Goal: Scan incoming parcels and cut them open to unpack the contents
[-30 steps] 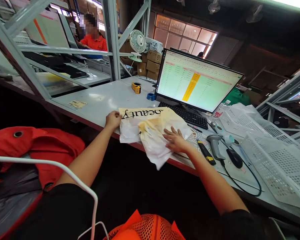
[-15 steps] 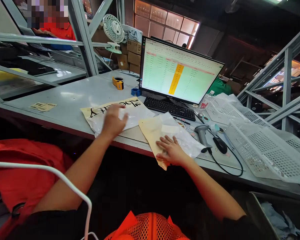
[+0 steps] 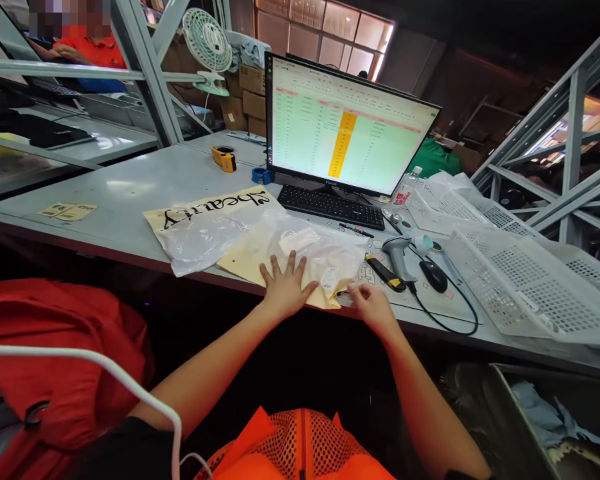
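A cream and clear plastic bag [image 3: 260,243] lies at the front edge of the desk, with a small white label near its right end. My left hand [image 3: 286,287] rests on it, palm down and fingers spread. At the bag's right corner my right hand [image 3: 373,303] is closed, its thumb and finger pinching the edge. Just beyond, partly under this bag, lies a second plastic bag [image 3: 195,243] printed "beauty". A black and yellow box cutter [image 3: 385,272] and a grey barcode scanner [image 3: 399,259] lie right of the bag.
A monitor [image 3: 350,127] and a keyboard [image 3: 330,205] stand behind the bags. To the right are a mouse [image 3: 434,275] and white plastic baskets [image 3: 520,283]. Two paper tags [image 3: 69,211] lie at left. A metal frame [image 3: 140,73] borders the desk; a co-worker [image 3: 90,50] sits beyond.
My left hand has moved right from the "beauty" bag onto the nearer bag. My right hand has gone from lying flat to pinching its corner. The bag has turned, uncovering the box cutter.
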### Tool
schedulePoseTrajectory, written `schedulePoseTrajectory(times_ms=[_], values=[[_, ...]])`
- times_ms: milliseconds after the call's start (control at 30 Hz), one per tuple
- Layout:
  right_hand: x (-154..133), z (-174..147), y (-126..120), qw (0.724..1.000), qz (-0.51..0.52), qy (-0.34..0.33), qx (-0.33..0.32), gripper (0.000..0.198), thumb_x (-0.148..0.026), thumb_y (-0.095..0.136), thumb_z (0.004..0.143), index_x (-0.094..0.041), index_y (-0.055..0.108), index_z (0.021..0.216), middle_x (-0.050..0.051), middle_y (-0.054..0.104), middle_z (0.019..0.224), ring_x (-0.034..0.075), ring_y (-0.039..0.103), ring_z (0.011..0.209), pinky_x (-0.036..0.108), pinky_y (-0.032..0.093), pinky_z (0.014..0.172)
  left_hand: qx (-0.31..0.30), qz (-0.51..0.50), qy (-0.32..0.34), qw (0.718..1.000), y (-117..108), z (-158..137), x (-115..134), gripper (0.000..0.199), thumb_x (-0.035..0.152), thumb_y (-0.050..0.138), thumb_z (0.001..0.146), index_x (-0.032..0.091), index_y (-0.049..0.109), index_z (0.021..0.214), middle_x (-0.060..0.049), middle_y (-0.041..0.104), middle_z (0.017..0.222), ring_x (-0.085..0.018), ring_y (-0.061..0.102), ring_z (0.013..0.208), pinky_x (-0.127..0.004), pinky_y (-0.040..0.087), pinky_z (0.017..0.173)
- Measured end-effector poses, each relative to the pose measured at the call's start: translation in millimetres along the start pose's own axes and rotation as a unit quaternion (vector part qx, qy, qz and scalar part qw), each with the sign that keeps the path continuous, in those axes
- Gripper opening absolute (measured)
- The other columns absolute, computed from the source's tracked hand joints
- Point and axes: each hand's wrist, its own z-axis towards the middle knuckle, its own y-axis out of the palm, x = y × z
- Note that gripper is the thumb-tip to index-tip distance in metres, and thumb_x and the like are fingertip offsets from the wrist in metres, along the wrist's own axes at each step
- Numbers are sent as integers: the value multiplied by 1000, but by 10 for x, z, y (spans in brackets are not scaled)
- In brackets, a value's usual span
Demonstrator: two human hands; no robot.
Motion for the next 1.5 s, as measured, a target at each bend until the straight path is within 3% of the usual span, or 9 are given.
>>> schedulePoseTrajectory(times_ms=[300, 533, 800, 900, 1000, 1133, 1233, 1300, 1500], values=[[-29, -219, 167, 974, 172, 39, -144, 44, -59, 79, 79, -19, 62, 86, 1, 68, 59, 11, 52, 41, 19, 33, 39, 21, 4, -30, 999, 101, -129, 263, 84, 70, 36, 101, 20, 29, 168, -13, 8, 176, -63, 3, 154, -86, -3, 114], [36, -385, 238, 979, 184, 16, -81, 43, -60, 77, 78, -20, 60, 81, 2, 68, 61, 12, 55, 44, 22, 39, 44, 37, -1, -28, 999, 140, -125, 234, 83, 71, 36, 100, 25, 29, 168, -12, 10, 177, -62, 3, 155, -86, -4, 115], [413, -621, 316, 952, 285, 99, 56, 43, -62, 69, 80, -21, 57, 79, 2, 64, 57, 11, 45, 40, 24, 32, 40, 39, -11, -60, 997, 115, -113, 265, 82, 67, 34, 101, 20, 30, 168, -13, 9, 177, -64, 0, 154, -87, -5, 114], [396, -658, 88, 967, 221, 39, 125, 37, -57, 66, 89, -20, 62, 89, 5, 70, 69, 16, 58, 51, 27, 47, 49, 34, 0, -72, 997, 71, -84, 331, 83, 62, 36, 102, 11, 31, 167, -19, 8, 176, -63, -3, 155, -87, -2, 114], [203, -458, -144, 972, 90, -127, 179, 31, -47, 58, 100, -21, 68, 113, 12, 76, 108, 25, 73, 94, 36, 60, 81, 59, 14, -6, 998, 12, 14, 397, 80, 54, 45, 101, 4, 36, 163, -23, 11, 174, -55, -5, 158, -78, 2, 122], [39, 43, -152, 950, -153, -272, 18, 48, -41, 56, 102, -21, 60, 145, 14, 46, 163, 33, 39, 153, 54, 37, 123, 40, -2, 163, 986, -10, 190, 431, 81, 55, 50, 101, 16, 28, 168, -11, 17, 176, -37, 8, 163, -57, 9, 132], [95, 323, -57, 919, -297, -231, -115, 61, -44, 52, 105, -29, 41, 163, 6, 22, 175, 36, 14, 162, 69, 17, 126, -7, 11, 159, 987, 42, 249, 436, 88, 67, 51, 97, 25, 25, 169, -3, 13, 176, -40, 5, 163, -63, 4, 130], [147, 457, -83, 907, -329, -219, -145, 60, -39, 48, 106, -31, 38, 165, 4, 23, 175, 35, 16, 162, 70, 16, 126, -9, 22, 137, 990, 89, 259, 459, 93, 72, 51, 94, 25, 24, 170, -2, 8, 177, -42, -1, 163, -66, 0, 129], [194, 915, -663, 945, -281, -91, 138, 52, -33, 49, 101, -7, 56, 146, 23, 57, 148, 35, 55, 137, 47, 43, 117, -10, 25, 77, 997, 177, 406, 617, 100, 77, 46, 93, 20, 19, 171, -3, 2, 177, -44, -11, 161, -67, -7, 128]])
